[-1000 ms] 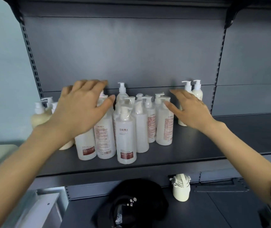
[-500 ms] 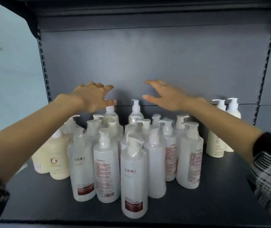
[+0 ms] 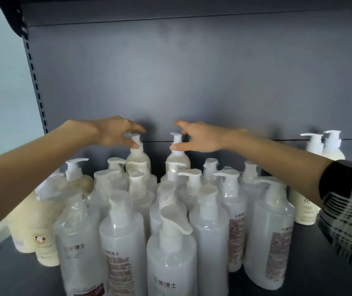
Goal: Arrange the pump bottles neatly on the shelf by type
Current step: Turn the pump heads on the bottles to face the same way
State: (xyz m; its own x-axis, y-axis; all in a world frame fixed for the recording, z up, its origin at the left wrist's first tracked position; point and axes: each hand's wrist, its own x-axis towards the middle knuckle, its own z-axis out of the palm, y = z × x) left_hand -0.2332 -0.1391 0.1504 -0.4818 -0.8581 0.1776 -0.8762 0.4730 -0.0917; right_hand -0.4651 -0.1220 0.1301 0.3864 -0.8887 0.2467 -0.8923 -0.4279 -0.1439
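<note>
On the shelf (image 3: 320,274) I see cream bottles (image 3: 32,227) far left. My left hand (image 3: 115,133) pinches the rear-left bottle (image 3: 137,155) by its pump, and my right hand (image 3: 202,138) pinches the rear-right bottle (image 3: 178,160) by its pump neck. Both stand behind the clear bottles (image 3: 211,242). A cream pair (image 3: 320,163) stands far right.

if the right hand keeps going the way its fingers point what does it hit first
The pump of the back cream bottle: the right hand is curled round it, thumb at its collar. Past that, probably the back panel, though depth is unclear.
</note>
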